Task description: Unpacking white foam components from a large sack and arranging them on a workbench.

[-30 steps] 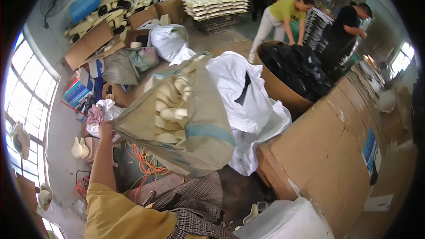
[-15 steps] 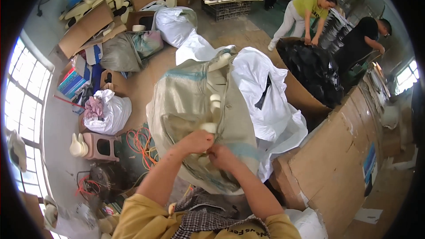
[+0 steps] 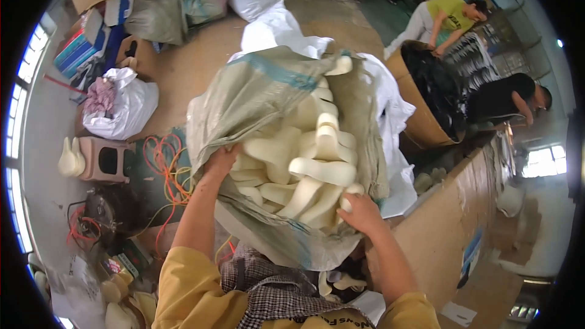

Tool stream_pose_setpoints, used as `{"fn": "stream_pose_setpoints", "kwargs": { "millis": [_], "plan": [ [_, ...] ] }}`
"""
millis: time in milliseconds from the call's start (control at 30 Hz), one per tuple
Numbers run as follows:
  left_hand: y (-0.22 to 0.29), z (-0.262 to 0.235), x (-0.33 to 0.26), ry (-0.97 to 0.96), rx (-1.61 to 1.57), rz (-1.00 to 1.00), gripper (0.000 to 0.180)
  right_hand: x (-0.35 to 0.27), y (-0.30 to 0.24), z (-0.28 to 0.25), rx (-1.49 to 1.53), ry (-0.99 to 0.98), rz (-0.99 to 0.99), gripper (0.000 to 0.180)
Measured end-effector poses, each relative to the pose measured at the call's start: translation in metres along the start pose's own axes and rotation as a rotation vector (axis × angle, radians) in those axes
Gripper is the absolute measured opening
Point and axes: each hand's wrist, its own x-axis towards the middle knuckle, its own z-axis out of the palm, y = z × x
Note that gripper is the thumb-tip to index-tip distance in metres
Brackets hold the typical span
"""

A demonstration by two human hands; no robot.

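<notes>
A large grey-beige woven sack [image 3: 244, 97] with blue-green bands gapes in front of me. Inside lie several cream, curved, sole-shaped moulded pieces [image 3: 323, 170], heaped at different angles. My left hand [image 3: 223, 159] is closed on the sack's left edge, its fingertips folded over the cloth. At the lower right of the opening, my right hand [image 3: 362, 212] is closed round the end of a cream piece, with its thumb on the near side. The sack's right rim passes close to that hand, and its far fingers are partly hidden.
White sacks [image 3: 268, 30] lie beyond and to the right. A cardboard barrel [image 3: 420, 116] of black material stands right, with co-workers beside it. Orange cords [image 3: 161, 170], a pink stool [image 3: 105, 159] and a white bag [image 3: 125, 103] are left. Cardboard [image 3: 439, 213] stands at near right.
My hands have moved apart from the middle of the sack, left hand leftward and right hand rightward. The sack has opened wide, showing the cream pieces. My view has tilted downward.
</notes>
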Motion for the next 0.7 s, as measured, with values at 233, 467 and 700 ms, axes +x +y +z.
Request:
{"fn": "stream_pose_setpoints", "kwargs": {
  "millis": [233,467,700],
  "plan": [
    [-0.027,-0.02,0.016,0.073,0.097,0.074,0.042,-0.04,-0.028,0.007,0.189,0.065,0.045,0.056],
    [0.071,0.071,-0.056,-0.162,-0.25,0.537,0.046,0.053,-0.026,0.005,0.058,0.338,-0.055,0.101],
    [0.163,0.08,0.073,0.097,-0.511,0.439,0.017,0.146,-0.003,-0.018,0.545,0.373,-0.16,0.108]
  ]
}}
